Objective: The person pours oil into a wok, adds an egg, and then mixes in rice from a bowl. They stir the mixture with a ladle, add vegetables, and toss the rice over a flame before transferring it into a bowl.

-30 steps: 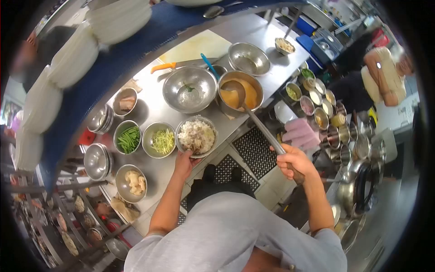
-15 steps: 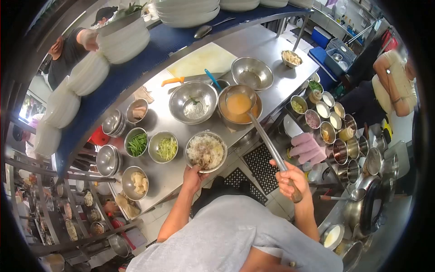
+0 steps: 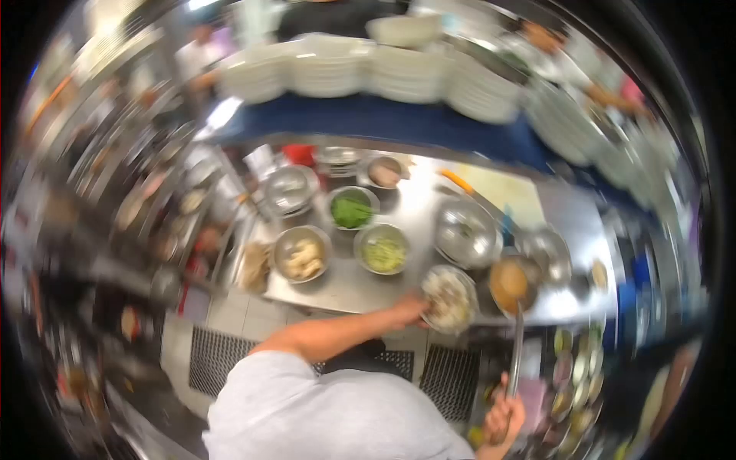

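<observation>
My left hand (image 3: 411,308) grips the near left rim of a metal bowl of rice (image 3: 448,300), topped with something brownish. In my right hand (image 3: 502,418) is the long handle of a ladle (image 3: 517,345). The ladle's cup holds orange-brown liquid and sits over a pot (image 3: 498,300) of similar liquid, just right of the rice bowl. Behind these two stand a perforated metal bowl (image 3: 466,234) and another metal bowl (image 3: 553,253). The view is smeared by motion, so fine detail is lost.
On the steel counter (image 3: 322,295) stand bowls of green beans (image 3: 353,208), pale green shreds (image 3: 383,249) and yellowish pieces (image 3: 303,257). A knife with an orange handle (image 3: 457,181) lies by a cutting board (image 3: 502,195). White plates (image 3: 331,67) line the blue shelf; people stand beyond it.
The whole view has swung to the left, so the counter appears shifted and more level. My left hand still holds the rice bowl, and my right hand still holds the ladle at the pot.
</observation>
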A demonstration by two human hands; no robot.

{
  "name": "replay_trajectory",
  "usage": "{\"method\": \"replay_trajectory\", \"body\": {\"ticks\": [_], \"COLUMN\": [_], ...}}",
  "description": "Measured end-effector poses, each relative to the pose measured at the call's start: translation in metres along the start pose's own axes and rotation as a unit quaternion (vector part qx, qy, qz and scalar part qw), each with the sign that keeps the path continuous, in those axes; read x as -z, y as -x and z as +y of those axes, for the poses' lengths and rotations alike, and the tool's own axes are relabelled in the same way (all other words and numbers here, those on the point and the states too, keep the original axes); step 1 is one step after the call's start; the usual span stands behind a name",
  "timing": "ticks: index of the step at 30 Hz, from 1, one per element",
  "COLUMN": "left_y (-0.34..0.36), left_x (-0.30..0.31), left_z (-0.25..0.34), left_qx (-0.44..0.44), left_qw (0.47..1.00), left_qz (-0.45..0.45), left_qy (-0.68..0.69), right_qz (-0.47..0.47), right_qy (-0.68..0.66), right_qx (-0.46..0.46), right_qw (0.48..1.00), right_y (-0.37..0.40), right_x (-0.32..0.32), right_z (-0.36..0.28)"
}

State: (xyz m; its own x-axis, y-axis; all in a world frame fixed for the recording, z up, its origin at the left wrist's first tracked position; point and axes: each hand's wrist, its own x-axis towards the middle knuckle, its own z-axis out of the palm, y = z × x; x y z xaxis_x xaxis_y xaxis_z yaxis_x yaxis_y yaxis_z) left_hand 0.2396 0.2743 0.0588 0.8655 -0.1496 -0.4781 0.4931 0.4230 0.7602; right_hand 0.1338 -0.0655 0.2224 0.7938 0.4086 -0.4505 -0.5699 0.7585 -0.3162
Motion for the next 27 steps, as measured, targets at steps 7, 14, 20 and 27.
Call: {"method": "replay_trajectory", "body": {"ticks": [7,14,20,27], "left_y": [0.054,0.069,0.071,0.046], "left_x": [-0.022,0.001,-0.005,0.008], "left_z": [0.017,0.02,0.018,-0.019], "left_qx": [-0.011,0.016,0.021,0.029], "left_qw": [0.996,0.997,0.995,0.996], "left_qz": [0.03,0.076,0.085,0.079], "left_qy": [0.084,0.025,0.047,0.016], "right_qz": [-0.002,0.017,0.021,-0.004], "right_qy": [-0.03,0.087,0.119,0.063], "right_qx": [-0.002,0.051,0.06,0.018], "right_qw": [1.0,0.995,0.991,0.998], "right_y": [-0.015,-0.011,-0.008,-0.013], "right_x": [-0.02,-0.04,-0.04,-0.031], "right_z": [0.003,0.012,0.012,0.012]}}
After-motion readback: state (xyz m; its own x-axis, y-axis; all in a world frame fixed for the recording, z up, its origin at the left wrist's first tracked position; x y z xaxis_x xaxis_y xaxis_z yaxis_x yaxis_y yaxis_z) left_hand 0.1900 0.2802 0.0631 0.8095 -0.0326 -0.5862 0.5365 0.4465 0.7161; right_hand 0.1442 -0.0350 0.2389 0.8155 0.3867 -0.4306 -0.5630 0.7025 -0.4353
